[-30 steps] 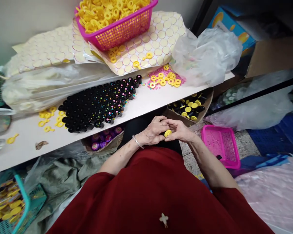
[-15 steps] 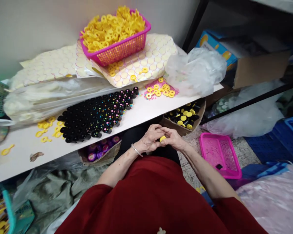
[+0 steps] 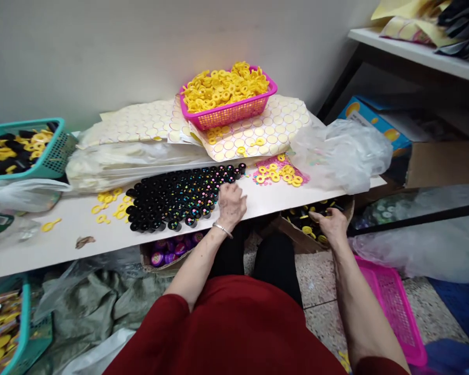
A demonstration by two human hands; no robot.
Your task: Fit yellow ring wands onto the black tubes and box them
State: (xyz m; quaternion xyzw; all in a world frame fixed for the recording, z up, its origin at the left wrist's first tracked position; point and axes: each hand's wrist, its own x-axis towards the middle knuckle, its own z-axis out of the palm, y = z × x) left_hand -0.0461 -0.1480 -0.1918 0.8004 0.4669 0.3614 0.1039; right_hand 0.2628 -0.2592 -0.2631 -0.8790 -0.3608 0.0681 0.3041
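At the right edge of a tight block of small black cylindrical cups (image 3: 168, 195) is my left hand (image 3: 232, 205), its fingers curled down. Whatever those fingers may hold is hidden under them. Many cups toward the right contain tiny coloured beads. My right hand (image 3: 333, 224) reaches over a cardboard box (image 3: 303, 240) below the table edge, thumb and fingers apart, with nothing visible between them. Inside that box lie black pieces with round yellow caps (image 3: 308, 230), partly covered by the hand.
A pink basket (image 3: 234, 115) heaped with yellow ring-ended pieces stands on sticker sheets (image 3: 285, 114). Loose yellow rings lie on pink beads (image 3: 277, 172). A plastic bag (image 3: 347, 156) sits at right, a teal basket (image 3: 54, 156) at left. Purple round items (image 3: 170, 250) fill a box below.
My hands were together at my lap around a yellow-capped piece. They have parted: the left went forward to the black cups, the right over to the cardboard box. The view has shifted left.
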